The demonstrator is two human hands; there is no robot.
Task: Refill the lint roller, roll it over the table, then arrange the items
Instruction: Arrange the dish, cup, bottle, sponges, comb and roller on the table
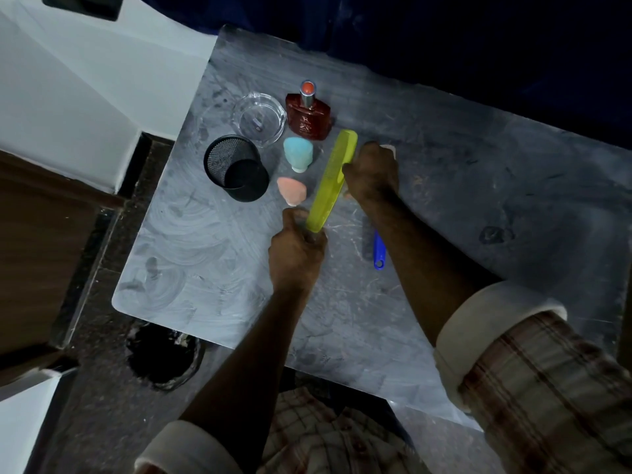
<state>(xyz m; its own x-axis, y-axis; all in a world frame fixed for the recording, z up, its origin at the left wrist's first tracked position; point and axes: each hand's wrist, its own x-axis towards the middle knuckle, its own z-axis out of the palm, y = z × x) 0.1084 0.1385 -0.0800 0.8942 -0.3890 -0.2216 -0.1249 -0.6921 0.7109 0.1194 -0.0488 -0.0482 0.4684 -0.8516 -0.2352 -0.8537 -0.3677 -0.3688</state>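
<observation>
While left hand (297,248) grips comb (330,181), pink sponge (290,192) beside

Yellow-green comb (330,181), slanted, gripped at its near end by the left hand (297,249) and farther up by the right hand (372,174). The roller (379,251), only its blue handle showing, lies right of it. Left of it: pink sponge (290,191), blue sponge (297,153), red bottle (309,118), glass dish (260,118), mesh cup (236,169)

Table (478,183) (scuffed) bears bottle (308,118), dish (259,118), mesh cup (236,167), blue sponge (297,153).
</observation>
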